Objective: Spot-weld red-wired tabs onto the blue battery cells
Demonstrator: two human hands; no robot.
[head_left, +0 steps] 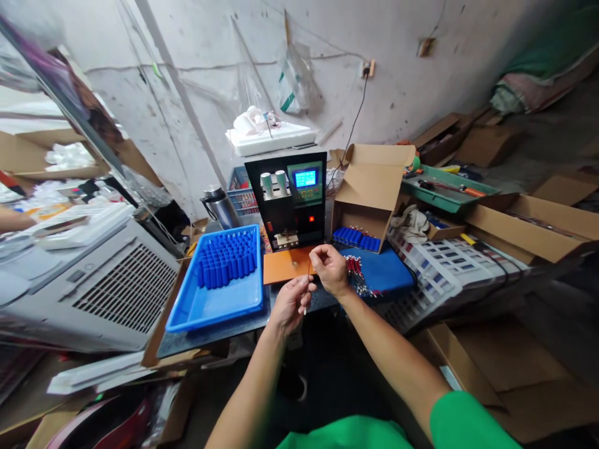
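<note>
A thin dark wire [309,269] runs between my two hands, in front of the spot welder. My left hand [294,300] is closed on its lower part, and a small white tip shows below the fingers. The fingers of my right hand [331,268] pinch the upper end. Behind them stands the black spot welder [286,202] with a lit screen, above an orange board [281,267]. Just right of my right hand, a bundle of red and dark wires [356,274] lies on a blue mat [386,271].
On the left, a blue tray [182,315] holds many blue cylindrical cells [229,255]. An open cardboard box [369,187] with more blue cells stands at the back right. A steel thermos [221,206] is behind the tray. Part of another person's arm [14,219] shows at far left.
</note>
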